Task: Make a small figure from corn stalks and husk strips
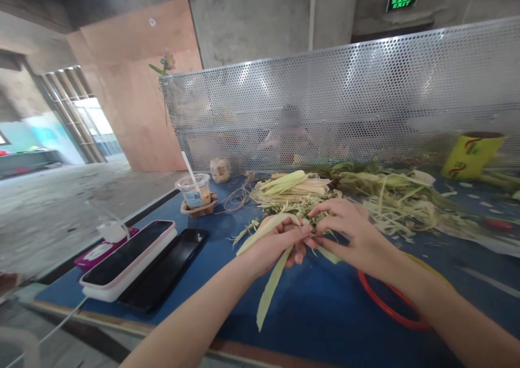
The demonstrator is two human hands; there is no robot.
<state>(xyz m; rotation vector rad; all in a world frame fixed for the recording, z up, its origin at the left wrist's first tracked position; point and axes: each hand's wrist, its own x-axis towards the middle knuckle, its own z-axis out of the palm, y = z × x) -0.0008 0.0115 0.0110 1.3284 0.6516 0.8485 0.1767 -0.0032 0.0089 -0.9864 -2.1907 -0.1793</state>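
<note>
Long pale green husk strips [271, 289] hang from my left hand [280, 241], whose fingers are closed around them over the front of the blue table [317, 314]. My right hand [345, 230] meets it at the fingertips, its fingers bent and partly spread; a strip end shows beneath it. What lies between the fingertips is too small to make out. Just behind both hands sits a pile of pale husks [292, 186], with small dried green stems [280, 208] in front of it.
Two phones [130, 257] [166, 270] and a purple power strip [91, 254] lie left. A drink cup [195, 192] stands behind them. Loose husks [390, 195], red ring [377, 297] and yellow roll [471, 157] are right. A perforated metal screen [345, 103] rises behind.
</note>
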